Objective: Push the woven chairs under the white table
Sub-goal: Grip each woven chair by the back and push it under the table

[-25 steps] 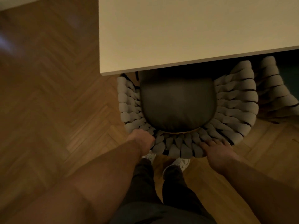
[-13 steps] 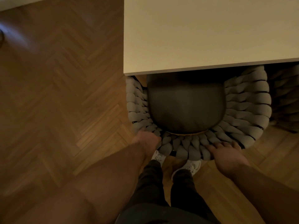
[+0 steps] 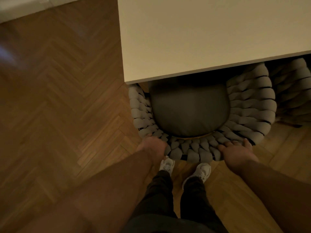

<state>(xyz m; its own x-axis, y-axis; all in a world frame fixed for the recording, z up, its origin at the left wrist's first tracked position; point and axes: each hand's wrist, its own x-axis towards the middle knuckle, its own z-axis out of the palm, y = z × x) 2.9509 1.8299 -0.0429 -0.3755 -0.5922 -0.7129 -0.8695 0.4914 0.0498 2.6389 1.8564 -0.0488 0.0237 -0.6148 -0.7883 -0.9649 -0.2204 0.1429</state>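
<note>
A view straight down from head height at a woven chair [image 3: 249, 105] that sits partly under the near edge of a white table [image 3: 210, 39], close to the table's left corner. The chair's thick grey woven back curves round a dark seat cushion [image 3: 190, 110]. The front part of the cushion is hidden beneath the tabletop; the rear part and the whole curve of the back stick out on the side nearest the person.

Both hands rest on the top of that curved back, at the point farthest from the table. The left hand [image 3: 152, 147] is curled over the rim with fingers bent round the weave. The right hand [image 3: 235, 151] lies flatter on the rim, fingers together and pointing toward the table. The two hands sit about evenly either side of the chair's middle line, so neither is nearer.

The table lies directly ahead of the hands, with the chair between, so a straight push away from the body should send it further under.

A second woven chair [image 3: 292, 91] stands just beside the first, toward the table's right, also partly under. The person's white shoes [image 3: 202, 171] stand on a herringbone wood floor [image 3: 67, 106] just behind the chair back.
</note>
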